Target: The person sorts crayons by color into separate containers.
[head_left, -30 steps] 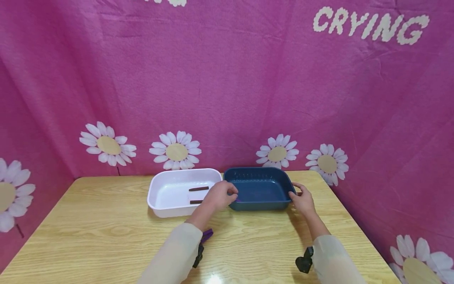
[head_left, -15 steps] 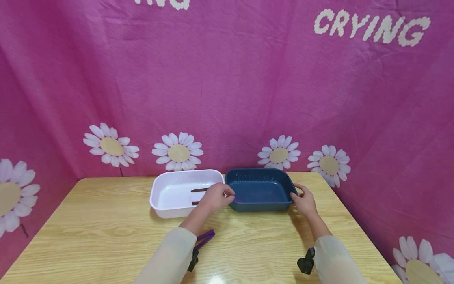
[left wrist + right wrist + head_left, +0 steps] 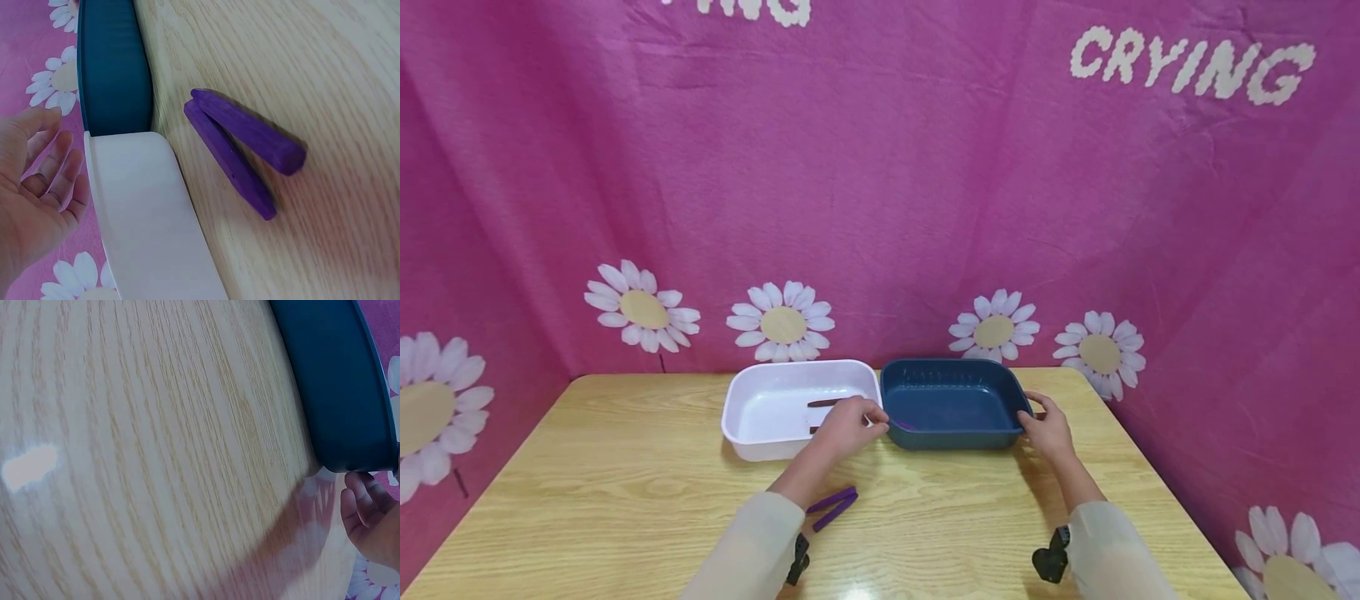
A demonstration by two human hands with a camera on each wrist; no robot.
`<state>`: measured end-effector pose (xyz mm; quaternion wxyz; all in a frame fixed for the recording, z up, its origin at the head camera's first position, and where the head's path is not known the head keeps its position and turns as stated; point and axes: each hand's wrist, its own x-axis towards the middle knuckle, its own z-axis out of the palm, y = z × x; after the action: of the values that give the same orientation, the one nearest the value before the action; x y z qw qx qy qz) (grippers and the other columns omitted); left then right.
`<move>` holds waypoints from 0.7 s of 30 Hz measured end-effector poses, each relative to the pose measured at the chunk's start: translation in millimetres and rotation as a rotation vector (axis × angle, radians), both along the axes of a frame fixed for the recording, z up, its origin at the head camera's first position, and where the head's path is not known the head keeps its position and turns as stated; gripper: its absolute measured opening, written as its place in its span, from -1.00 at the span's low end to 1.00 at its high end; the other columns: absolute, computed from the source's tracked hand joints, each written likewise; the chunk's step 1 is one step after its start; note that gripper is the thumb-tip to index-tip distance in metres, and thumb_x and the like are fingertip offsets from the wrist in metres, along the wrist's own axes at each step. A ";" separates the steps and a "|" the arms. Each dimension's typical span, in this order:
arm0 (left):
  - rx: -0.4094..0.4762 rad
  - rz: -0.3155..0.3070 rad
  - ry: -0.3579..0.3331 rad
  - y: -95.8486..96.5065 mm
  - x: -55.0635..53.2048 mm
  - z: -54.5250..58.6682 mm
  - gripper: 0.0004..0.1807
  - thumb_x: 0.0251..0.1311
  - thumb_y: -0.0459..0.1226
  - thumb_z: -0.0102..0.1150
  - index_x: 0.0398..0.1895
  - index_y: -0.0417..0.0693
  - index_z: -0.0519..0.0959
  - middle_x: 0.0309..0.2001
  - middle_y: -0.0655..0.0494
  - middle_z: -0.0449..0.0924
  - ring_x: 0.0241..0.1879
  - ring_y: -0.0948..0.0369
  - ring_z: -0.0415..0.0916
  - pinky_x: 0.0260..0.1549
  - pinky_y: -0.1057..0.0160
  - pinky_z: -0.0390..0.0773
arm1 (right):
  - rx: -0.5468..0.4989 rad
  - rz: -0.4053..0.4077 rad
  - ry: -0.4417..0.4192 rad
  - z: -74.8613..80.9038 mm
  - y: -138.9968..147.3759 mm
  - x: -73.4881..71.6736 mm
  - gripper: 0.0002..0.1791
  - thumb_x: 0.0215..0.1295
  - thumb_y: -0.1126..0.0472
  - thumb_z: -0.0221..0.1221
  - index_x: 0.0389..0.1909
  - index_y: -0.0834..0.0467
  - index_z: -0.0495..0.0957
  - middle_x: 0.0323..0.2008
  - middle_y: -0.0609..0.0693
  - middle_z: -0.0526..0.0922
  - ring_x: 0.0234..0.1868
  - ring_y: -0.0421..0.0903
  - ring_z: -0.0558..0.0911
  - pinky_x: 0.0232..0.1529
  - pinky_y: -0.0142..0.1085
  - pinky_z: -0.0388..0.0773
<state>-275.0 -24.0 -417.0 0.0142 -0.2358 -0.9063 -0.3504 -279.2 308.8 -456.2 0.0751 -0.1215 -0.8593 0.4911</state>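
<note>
My left hand (image 3: 847,427) hovers above the right end of a white plastic basin (image 3: 752,448), fingers loosely bent with nothing between them; the left wrist view also shows this hand (image 3: 40,181) empty. Inside that basin lie two brown sticks, one brown stick (image 3: 823,403) plainer than the other, which the hand partly covers. My right hand (image 3: 1048,429) grips the right end of a dark blue basin (image 3: 955,440), thumb at its rim. A thin purple stick (image 3: 904,426) shows in the blue basin's left corner. On the table two purple crayons (image 3: 250,134) touch at one end.
The two basins stand side by side at the back of the wooden table (image 3: 625,483). Behind them hangs a pink cloth (image 3: 880,183) with daisies and lettering. Both crayons lie in front of the basins, near my left forearm.
My left hand has drawn back leftward from the blue basin's corner, and its forearm uncovers more of the two purple crayons. The right hand keeps its hold. The head view has shifted slightly.
</note>
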 end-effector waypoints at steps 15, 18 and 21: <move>0.069 -0.011 0.055 -12.8 8.3 -3.1 -0.85 0.05 -0.30 0.22 -0.33 -0.15 0.70 -0.42 0.11 0.64 -0.39 0.22 0.46 -0.36 0.36 0.43 | 0.001 0.010 -0.013 2.5 -1.1 1.6 -0.49 0.35 0.28 -0.02 0.31 0.26 0.21 -0.11 0.39 0.46 -0.44 -0.16 0.58 -0.34 -0.25 0.61; 0.085 -0.007 0.063 -15.4 10.5 -3.2 -0.86 0.05 -0.31 0.22 -0.35 -0.12 0.71 -0.43 0.12 0.64 -0.41 0.26 0.44 -0.37 0.38 0.43 | 0.003 0.009 -0.018 2.3 -1.2 1.4 -0.49 0.35 0.28 -0.02 0.31 0.26 0.20 -0.09 0.39 0.45 -0.43 -0.15 0.58 -0.33 -0.27 0.61; 0.096 -0.012 0.065 -17.6 13.3 -2.2 -0.88 0.05 -0.31 0.23 -0.35 -0.10 0.71 -0.43 0.12 0.64 -0.42 0.29 0.42 -0.37 0.37 0.43 | 0.003 0.009 -0.021 2.3 -1.4 1.7 -0.49 0.35 0.28 -0.02 0.31 0.27 0.20 -0.08 0.41 0.44 -0.42 -0.16 0.58 -0.32 -0.26 0.61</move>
<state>-261.8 -41.6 -419.2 0.0527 -0.2515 -0.8862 -0.3856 -277.5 307.4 -453.9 0.0640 -0.1228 -0.8613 0.4888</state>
